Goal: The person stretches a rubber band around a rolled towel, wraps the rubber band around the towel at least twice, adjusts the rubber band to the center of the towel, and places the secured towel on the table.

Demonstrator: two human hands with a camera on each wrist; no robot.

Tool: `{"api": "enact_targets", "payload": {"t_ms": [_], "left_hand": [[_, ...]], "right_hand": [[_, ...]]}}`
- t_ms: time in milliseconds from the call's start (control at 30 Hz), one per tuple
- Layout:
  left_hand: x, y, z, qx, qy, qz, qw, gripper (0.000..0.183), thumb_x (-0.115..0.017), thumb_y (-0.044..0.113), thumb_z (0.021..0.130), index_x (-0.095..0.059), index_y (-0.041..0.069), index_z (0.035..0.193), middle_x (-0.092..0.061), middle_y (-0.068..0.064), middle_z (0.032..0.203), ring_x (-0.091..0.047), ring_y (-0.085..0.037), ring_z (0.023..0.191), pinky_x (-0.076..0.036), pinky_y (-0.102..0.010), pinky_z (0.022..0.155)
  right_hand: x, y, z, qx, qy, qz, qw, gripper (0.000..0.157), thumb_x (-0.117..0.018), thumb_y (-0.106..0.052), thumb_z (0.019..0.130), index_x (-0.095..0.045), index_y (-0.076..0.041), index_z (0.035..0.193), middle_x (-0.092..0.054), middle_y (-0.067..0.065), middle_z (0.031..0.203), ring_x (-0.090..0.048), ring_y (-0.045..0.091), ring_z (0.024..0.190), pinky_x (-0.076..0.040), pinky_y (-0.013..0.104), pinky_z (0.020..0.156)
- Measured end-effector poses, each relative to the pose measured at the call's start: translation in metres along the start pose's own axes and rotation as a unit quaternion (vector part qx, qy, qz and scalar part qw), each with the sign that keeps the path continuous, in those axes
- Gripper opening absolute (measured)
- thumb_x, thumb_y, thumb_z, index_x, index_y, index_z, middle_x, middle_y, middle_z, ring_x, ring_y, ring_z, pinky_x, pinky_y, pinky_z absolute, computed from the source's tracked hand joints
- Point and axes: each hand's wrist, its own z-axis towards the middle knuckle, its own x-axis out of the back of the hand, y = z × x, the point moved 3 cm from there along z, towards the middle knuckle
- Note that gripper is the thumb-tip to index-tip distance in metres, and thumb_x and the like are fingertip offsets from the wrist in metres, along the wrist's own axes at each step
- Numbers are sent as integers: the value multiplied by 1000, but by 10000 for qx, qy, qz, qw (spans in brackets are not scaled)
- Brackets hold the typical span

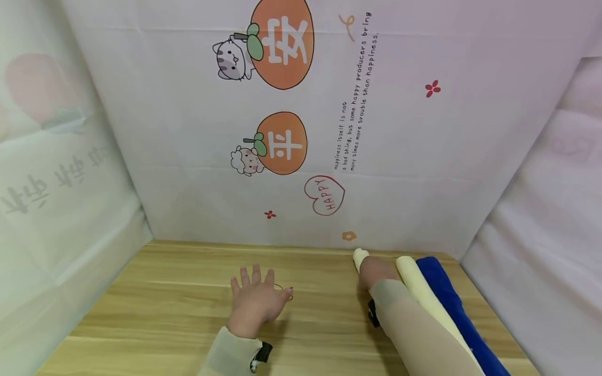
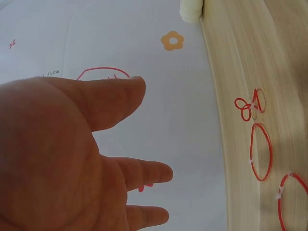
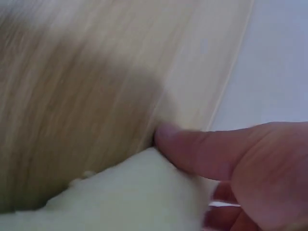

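Observation:
My left hand (image 1: 256, 302) is held over the wooden table, fingers spread and nothing in its grasp. Thin red loops, like rubber bands, lie beneath it: in the left wrist view one is a plain oval loop (image 2: 261, 153), another a twisted loop (image 2: 243, 109), and a third loop (image 2: 280, 195) runs off the edge. Toward the back right, my right hand (image 1: 376, 272) grips a rolled cream towel (image 1: 360, 255), most of it hidden under hand and forearm. In the right wrist view the thumb (image 3: 197, 149) lies along the edge of the soft cream cloth (image 3: 130, 197).
Another cream roll (image 1: 416, 279) and a blue roll (image 1: 442, 287) lie side by side at the right of the wooden table (image 1: 155, 292). White printed sheeting (image 1: 400, 156) rises behind the table's back edge, with more white cloth (image 1: 550, 224) at both sides.

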Motion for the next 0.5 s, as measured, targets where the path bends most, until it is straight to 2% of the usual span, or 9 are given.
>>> {"api": "enact_targets", "payload": {"t_ms": [167,300,367,433,500], "left_hand": [[2,1,-2,-57,-9,-20,10000,78,-46,64,97,-43,8,151,-17,-27,160,1,-52,144,2,-70,109],[3,1,-3,-84,34,18,10000,78,-46,64,97,-43,7,151,-17,-27,159,1,-52,144,1,-70,110],[3,1,-3,-69,57,29,10000,79,-46,65,97,-44,7,151,-17,-26,160,0,-52,144,1,-70,110],[2,-1,-3,-55,74,52,9999,80,-46,66,96,-44,7,150,-17,-26,160,0,-53,144,1,-70,110],[3,-1,-2,-47,81,57,9999,80,-46,66,96,-45,7,150,-18,-26,159,-1,-53,144,1,-70,109]], "right_hand": [[0,10,9,151,19,295,9994,8,-66,0,83,-63,-4,77,-61,10,79,-55,24,70,-49,39,63],[2,22,16,256,-105,915,9954,8,-62,-1,80,-60,-3,73,-57,9,74,-51,22,63,-43,34,56],[3,28,18,225,-267,1294,9910,6,-63,-1,74,-58,-4,72,-53,8,71,-47,21,59,-38,30,52],[3,35,21,124,-455,1616,9857,9,-64,-3,69,-57,-3,75,-50,8,69,-43,20,58,-35,29,50],[5,40,22,40,-677,1899,9795,21,-66,-6,69,-62,1,89,-53,9,76,-46,21,61,-38,29,53]]}}
